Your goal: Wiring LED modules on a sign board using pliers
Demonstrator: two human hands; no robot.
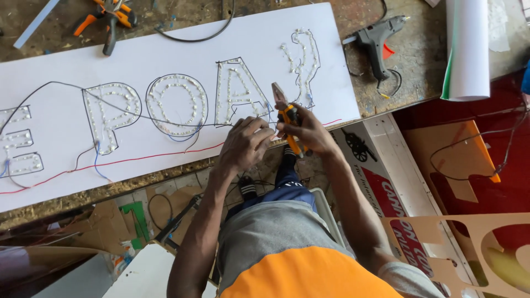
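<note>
We are looking down at a white board (66, 138) that is lying on a worn wooden bench (397, 83). Large letter shapes are outlined on the board in rows of small white lights (176, 105), with thin black, red and blue wires running between them.

Our right hand (306, 129) is gripping a pair of orange-handled pliers (286, 113), the fingers wrapped around the handles. The metal tip is pointing up and away from us, hovering over the board between the triangular letter and the curved shape to its right. We cannot tell whether the tip is biting on anything.

Our left hand (245, 143) is sitting just beside the right one at the near edge of the board, its fingers curled and pressed together as if pinching a thin wire (165, 154); the exact grip is hidden by the knuckles. The two hands are nearly touching.

At the far left of the bench a second pair of orange pliers (110, 19) is lying beyond the board. At the far right a grey glue gun (378, 41) with an orange trigger is resting on the wood, and a roll of white sheet (468, 49) is lying near it. Below the bench edge, cut-out cardboard shapes (469, 248) are leaning on a red floor.
</note>
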